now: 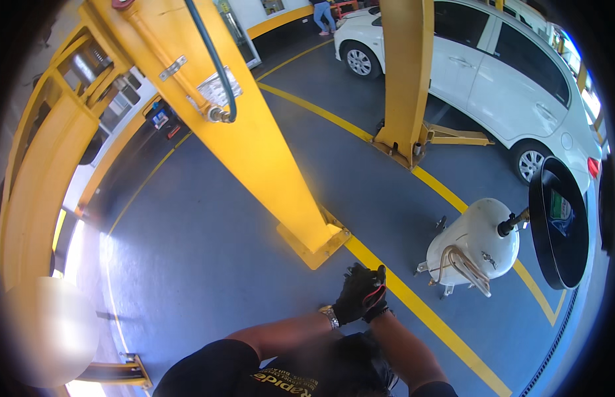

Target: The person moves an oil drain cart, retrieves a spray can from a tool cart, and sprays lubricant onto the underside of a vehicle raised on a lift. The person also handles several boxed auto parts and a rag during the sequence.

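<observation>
**Gloved Hands Overlapping**

Head view: left hand [350, 296] overlapped right hand [378, 292]; finger states could not be told. Black gloves [356, 306] covered both, presumably for protection. Legs [448, 290] presumably steadied the white tank [471, 231] toward the floor's [208, 231] right edge.

Your gloved hands [362, 296] overlap, black on black, so you can't make out where one ends, nor what the thin red strip [373, 296] there belongs to. A pale round blur [46, 331] at lower left is too smeared to name. The top edge cuts off the near yellow post [254, 152] and the distant person [325, 16]; the far post [408, 73] hides part of the white car [453, 74]. You can't identify the black pan's [564, 261] contents.
</observation>
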`<state>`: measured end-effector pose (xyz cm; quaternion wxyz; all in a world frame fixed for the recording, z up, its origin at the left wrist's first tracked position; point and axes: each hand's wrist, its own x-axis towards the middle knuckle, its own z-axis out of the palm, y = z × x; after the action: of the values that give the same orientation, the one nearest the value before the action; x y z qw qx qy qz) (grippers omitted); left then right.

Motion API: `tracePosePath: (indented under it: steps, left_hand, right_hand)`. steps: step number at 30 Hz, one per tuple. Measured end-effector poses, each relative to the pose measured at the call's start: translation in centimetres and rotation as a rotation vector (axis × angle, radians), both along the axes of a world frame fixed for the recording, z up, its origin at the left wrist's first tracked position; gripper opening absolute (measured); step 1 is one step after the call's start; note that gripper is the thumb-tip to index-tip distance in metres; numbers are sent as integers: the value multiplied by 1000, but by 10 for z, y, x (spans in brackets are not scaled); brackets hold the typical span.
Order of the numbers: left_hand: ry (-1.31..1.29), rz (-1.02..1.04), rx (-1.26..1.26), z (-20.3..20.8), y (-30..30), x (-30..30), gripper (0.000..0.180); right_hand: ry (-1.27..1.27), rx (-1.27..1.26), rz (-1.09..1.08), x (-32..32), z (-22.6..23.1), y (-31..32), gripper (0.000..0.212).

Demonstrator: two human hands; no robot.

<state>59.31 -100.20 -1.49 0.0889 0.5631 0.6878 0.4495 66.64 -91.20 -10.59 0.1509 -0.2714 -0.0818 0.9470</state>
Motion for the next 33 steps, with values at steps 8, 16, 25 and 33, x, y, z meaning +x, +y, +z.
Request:
tracePosePath:
  steps: [8,16,25,33]
  left_hand:
    - [110,579,-169,-33,-52,51,43]
    - [-520,1296,-690,-47,-264,244,39]
    - [-1343,1495,1552,-21,-327,565,31]
    - [-554,2589,1023,-59,-285,724,37]
  right_hand:
    - [124,-144,731,38,75,-1,89]
    - [196,-397,1726,106,86,-132,87]
    - [544,60,2269,253,114,-318,84]
    - [677,47,2669,519,91,-372,84]
